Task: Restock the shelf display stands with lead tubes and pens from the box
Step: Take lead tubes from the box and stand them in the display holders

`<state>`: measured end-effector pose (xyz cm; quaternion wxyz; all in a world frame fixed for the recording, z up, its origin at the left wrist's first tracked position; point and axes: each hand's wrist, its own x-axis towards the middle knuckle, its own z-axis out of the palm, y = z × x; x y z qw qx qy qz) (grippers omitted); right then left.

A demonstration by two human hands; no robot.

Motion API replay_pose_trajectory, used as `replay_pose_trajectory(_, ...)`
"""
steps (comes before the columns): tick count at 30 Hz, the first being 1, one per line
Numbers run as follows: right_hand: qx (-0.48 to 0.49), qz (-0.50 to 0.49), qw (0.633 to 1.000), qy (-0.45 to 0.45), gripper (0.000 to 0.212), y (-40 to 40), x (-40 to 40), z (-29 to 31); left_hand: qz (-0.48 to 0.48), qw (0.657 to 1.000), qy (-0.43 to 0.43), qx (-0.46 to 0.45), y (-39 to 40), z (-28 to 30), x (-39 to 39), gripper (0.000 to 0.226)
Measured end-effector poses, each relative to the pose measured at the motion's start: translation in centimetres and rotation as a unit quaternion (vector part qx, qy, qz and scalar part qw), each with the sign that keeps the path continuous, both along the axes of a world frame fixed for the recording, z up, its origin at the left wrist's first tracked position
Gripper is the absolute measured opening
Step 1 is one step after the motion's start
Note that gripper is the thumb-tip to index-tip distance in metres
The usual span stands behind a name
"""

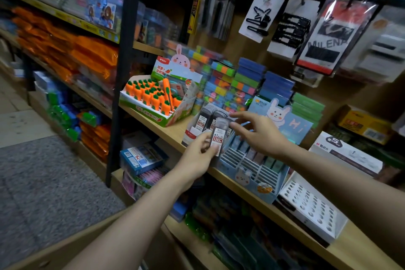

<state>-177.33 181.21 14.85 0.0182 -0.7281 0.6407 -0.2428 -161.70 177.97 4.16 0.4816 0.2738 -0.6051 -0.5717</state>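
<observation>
1 lead tube (218, 136) is what we've got in play: a small dark plastic case w/ a clear cap and a white-and-red label, held upright just in front of the lead tube stand (205, 123) at the front edge of the wooden shelf (173, 131). We judge it light and rigid, smooth plastic so a bit slippery, and prob. not fragile unless squeezed hard or dropped; the cap end is the part we'd avoid pulling on, since it may pop. Best hold, in our view, is across the 2 flat faces low on the body, leaving the top free to steer into a row. Our left hand (197, 155) does about that: thumb and fingers curled round the lower half, pinching it, forearm coming up from lower left w/ the wrist fairly straight. Our right hand (258, 131) holds nothing; it's spread and relaxed, fingers reaching left toward the cap and the tubes already standing in the stand, tips v. close to them, though we can't tell if they touch. Its forearm comes in from the right, crossing over the blue bunny display (252, 173). A white rack w/ round holes (311, 206) sits further right on the same shelf, apart from both hands. No box visible.
</observation>
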Motion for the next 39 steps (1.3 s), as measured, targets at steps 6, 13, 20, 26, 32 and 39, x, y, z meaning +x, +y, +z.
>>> replay_pose_trajectory(6,-0.021,0.007,0.998,-0.055,0.023,-1.4,2.8,0.4,0.012,0.999,-0.032,0.002,-1.1,0.5,0.8,0.017)
replay_pose_trajectory(13,-0.179,-0.049,0.980,-0.070,0.023,-5.9,3.9,3.0,0.252,0.961,-0.112,0.017,-4.4,0.3,3.6,0.063)
replay_pose_trajectory(20,-0.174,-0.053,0.983,0.008,0.027,-9.8,4.2,0.6,0.164,0.977,-0.136,-0.003,-5.5,-0.1,2.3,0.081)
replay_pose_trajectory(26,-0.168,-0.044,0.983,0.057,0.030,-10.2,3.8,-1.1,0.170,0.980,-0.103,-0.013,-5.5,-0.6,1.6,0.069)
replay_pose_trajectory(32,-0.158,-0.057,0.975,0.146,0.026,-10.0,4.5,-2.7,0.165,0.982,-0.087,-0.019,-5.7,-1.3,1.6,0.069)
replay_pose_trajectory(39,-0.177,-0.021,0.984,0.027,0.028,-6.8,3.9,-0.5,0.177,0.979,-0.081,-0.053,-5.1,-1.3,2.6,0.059)
